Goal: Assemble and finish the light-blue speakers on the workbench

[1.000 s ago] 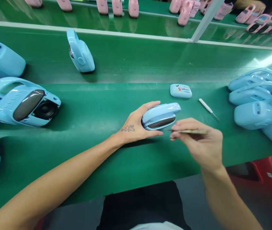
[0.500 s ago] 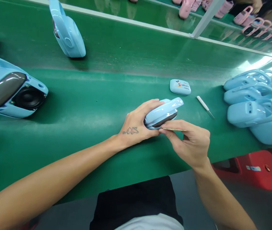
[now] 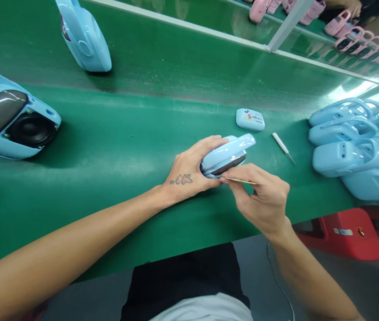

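Note:
My left hand (image 3: 189, 171) is wrapped round a light-blue handled speaker (image 3: 226, 151), which rests tilted on the green table with its dark front panel partly showing. Pinched between the thumb and fingers of my right hand (image 3: 259, 191) is a thin pale stick (image 3: 241, 180). Its tip meets the lower edge of the speaker beside the dark panel; the exact contact is hidden by my fingers. Beyond the speaker lies a small light-blue cover (image 3: 250, 120) with a printed cartoon figure. A white-handled screwdriver (image 3: 283, 147) lies to the right of that cover.
Several light-blue handled speakers (image 3: 346, 154) crowd the table's right end. Another speaker with an exposed round driver (image 3: 30, 129) stands at left, and one more (image 3: 91, 42) at back left. Pink units (image 3: 360, 40) line the far bench. A red stool (image 3: 353, 236) is below right.
The view has shifted slightly, so the surroundings sit a little further left. Both hands keep their hold, and the stick has tilted slightly against the speaker's edge.

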Tool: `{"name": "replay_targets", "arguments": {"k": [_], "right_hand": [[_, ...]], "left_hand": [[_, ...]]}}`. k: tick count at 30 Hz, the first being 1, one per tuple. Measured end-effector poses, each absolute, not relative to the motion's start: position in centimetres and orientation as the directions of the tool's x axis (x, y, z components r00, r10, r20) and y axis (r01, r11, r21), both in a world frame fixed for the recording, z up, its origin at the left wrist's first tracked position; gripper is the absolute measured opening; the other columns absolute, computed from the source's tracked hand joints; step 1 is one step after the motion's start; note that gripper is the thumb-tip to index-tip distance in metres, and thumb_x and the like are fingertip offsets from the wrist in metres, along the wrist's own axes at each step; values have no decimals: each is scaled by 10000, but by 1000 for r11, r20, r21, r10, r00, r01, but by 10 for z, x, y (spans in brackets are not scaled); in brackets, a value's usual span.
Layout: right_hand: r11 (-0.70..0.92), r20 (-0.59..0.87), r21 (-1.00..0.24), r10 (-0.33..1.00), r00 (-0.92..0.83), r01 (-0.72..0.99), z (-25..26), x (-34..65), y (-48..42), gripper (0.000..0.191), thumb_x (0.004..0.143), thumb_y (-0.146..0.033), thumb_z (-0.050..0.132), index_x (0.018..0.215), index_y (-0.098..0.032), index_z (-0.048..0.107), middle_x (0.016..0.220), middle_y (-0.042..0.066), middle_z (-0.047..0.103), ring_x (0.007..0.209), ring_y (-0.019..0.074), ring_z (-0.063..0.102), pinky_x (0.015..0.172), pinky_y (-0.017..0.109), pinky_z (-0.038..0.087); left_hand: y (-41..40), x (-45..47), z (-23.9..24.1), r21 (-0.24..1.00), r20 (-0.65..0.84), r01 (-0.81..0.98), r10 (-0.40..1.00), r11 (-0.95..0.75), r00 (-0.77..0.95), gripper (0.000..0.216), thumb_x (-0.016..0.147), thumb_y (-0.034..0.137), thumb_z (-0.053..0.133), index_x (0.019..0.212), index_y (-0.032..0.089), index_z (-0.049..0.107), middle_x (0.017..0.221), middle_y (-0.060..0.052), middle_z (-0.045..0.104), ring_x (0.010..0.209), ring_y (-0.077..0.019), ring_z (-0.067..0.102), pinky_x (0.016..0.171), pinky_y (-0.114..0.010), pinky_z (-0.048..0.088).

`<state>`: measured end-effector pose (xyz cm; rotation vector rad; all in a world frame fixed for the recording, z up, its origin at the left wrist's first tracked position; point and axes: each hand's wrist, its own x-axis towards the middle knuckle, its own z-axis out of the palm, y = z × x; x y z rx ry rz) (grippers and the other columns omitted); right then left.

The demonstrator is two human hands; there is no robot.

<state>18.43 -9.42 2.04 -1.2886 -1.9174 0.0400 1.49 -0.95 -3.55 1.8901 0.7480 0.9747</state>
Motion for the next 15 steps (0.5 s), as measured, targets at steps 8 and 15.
{"name": "replay_targets", "arguments": {"k": [8, 15], "right_hand": [[491, 565, -353, 790, -237, 796, 25, 184, -92, 236, 957, -74, 630, 900, -281, 728, 776, -10, 778, 687, 166, 736, 671, 278, 571], [500, 532, -304, 795, -291, 811, 32, 183, -92, 240, 946, -54, 606, 886, -276, 675, 769, -6, 752, 658, 159, 702, 629, 278, 520]], "left_hand": [[-9, 15, -32, 889, 308, 139, 794, -437, 524, 812, 746, 437, 917, 1489, 307, 616, 1615, -50, 590, 1456, -314, 599, 1238, -403, 472], [-12, 15, -31, 892, 308, 141, 806, -429, 505, 797, 746, 397, 915, 1483, 302, 626, 1615, -50, 590, 1438, -309, 615, 1233, -394, 477]]}}
